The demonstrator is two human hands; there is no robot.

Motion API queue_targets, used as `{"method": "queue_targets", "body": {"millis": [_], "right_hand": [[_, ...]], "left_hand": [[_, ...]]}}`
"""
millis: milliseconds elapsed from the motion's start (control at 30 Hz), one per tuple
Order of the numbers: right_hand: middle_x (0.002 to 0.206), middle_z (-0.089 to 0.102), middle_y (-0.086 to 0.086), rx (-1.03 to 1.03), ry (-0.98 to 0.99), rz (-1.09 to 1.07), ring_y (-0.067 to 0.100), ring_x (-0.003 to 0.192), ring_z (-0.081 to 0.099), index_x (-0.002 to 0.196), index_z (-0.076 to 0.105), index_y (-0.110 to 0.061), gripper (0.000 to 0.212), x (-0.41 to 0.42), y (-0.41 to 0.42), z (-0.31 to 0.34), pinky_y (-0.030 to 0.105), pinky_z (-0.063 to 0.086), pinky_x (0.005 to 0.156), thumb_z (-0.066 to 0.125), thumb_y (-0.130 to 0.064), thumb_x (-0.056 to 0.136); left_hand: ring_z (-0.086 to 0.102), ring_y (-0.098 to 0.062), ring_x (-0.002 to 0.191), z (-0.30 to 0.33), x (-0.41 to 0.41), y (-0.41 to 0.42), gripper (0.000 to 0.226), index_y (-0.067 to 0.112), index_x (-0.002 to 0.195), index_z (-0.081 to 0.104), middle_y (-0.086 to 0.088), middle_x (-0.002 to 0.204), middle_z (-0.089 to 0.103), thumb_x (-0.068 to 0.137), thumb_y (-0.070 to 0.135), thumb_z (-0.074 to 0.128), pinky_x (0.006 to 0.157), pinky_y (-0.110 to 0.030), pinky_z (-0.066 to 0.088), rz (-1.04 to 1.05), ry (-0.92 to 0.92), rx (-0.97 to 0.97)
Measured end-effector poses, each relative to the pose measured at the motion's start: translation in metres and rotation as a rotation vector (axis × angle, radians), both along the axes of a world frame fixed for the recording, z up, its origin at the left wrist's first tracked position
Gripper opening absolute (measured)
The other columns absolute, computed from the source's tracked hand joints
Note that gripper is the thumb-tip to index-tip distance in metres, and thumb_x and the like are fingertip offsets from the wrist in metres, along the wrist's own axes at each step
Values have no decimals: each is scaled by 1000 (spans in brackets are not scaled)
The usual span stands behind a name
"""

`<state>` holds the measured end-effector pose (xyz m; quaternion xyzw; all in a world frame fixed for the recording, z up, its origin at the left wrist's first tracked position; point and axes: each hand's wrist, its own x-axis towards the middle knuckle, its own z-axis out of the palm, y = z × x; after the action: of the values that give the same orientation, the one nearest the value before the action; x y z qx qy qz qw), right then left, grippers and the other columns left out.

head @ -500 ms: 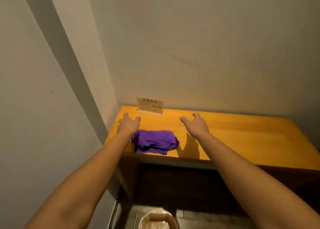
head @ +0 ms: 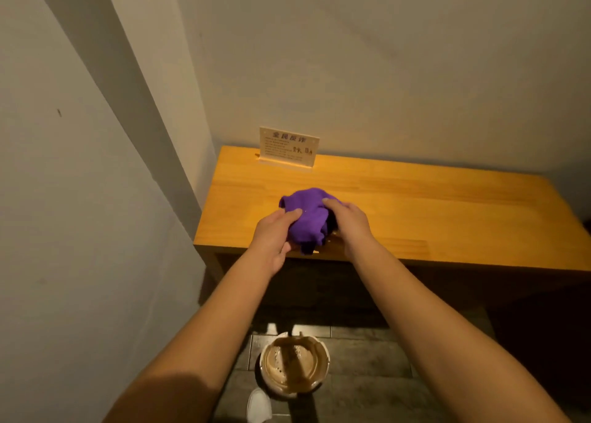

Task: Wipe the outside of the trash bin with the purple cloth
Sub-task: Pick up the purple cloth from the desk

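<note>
A crumpled purple cloth (head: 307, 219) is bunched between both hands just above the front edge of the wooden table (head: 447, 211). My left hand (head: 275, 237) grips its left side with the thumb on top. My right hand (head: 350, 226) clasps its right side, fingers curled over the fabric. On the dark floor below, between my forearms, stands a small round trash bin (head: 295, 366) seen from above, with a clear liner inside.
A small upright sign card (head: 288, 147) stands at the table's back edge against the wall. Walls close in on the left and behind the table. A white shoe tip (head: 259, 405) shows on the floor left of the bin.
Both hands were open and spread beside the cloth lying on the table; they have since closed on it and gathered it up. The view has tilted down, showing more of the bin.
</note>
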<state>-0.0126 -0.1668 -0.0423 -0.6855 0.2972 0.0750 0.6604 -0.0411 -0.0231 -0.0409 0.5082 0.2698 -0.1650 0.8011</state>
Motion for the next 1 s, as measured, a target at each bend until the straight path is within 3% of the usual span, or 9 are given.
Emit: {"method": "queue_targets", "body": {"millis": [67,133,200,267,333,400,533,733,1000], "right_hand": [[109,75,8,181,-47,-23,26,96,71,111,69,-18,35,-16,-4,15,33,57,71,80,-37,84],[116,75,11,442,-49,11,31,105,72,122,67,-20,53,-36,-11,25,47,61,87,85,-41,76],[121,74,14,517,-54,68,35,110,72,131,63,-18,64,-62,-16,34,53,58,95,87,-39,76],[120,73,8,266,-149,82,27,107,72,131,61,-17,55,-82,-19,34,44,61,91,83,-34,85],[122,67,-3,51,-265,71,17,108,67,132,57,-23,51,-102,-29,35,35,59,89,80,-33,88],[121,63,-8,57,-287,83,13,109,63,134,54,-27,51,-119,-49,34,33,57,89,79,-32,89],[121,65,-5,102,-222,192,15,110,64,134,57,-25,43,-156,-94,20,34,56,90,73,-26,94],[114,68,-12,8,-230,374,5,101,64,124,62,-30,28,-217,-141,-23,17,48,73,68,-28,97],[120,63,-13,-144,-91,152,8,103,65,131,54,-33,49,-251,-178,-97,25,57,77,78,-39,89]], "left_hand": [[71,-27,106,13,-26,-2,35,10,125,66,-10,115,75,90,13,72,90,-42,57,-8,-86,-94],[72,-24,106,20,-55,-9,36,12,125,63,-7,115,75,90,8,70,83,-40,59,-26,-162,-159],[73,-19,100,27,-86,-22,34,15,122,62,1,103,78,90,5,68,77,-35,59,-28,-228,-90],[73,-14,98,28,-112,-33,37,17,124,60,6,97,77,89,10,68,76,-33,58,-31,-249,81],[70,-16,107,22,-137,-43,46,16,133,56,-2,116,73,90,17,70,87,-38,59,-30,-213,207],[67,-17,111,14,-164,-55,49,19,133,55,-5,124,68,88,25,74,89,-38,58,19,-173,312],[57,-2,108,7,-203,-81,58,30,139,49,15,122,57,86,44,70,72,-17,47,163,-207,482],[74,-20,101,-14,-245,-154,43,19,128,65,-4,113,77,92,41,69,75,-34,60,-2,-50,30],[74,-21,101,-85,-259,-195,29,21,123,67,-3,110,78,97,34,63,84,-42,61,-2,84,49]]}}
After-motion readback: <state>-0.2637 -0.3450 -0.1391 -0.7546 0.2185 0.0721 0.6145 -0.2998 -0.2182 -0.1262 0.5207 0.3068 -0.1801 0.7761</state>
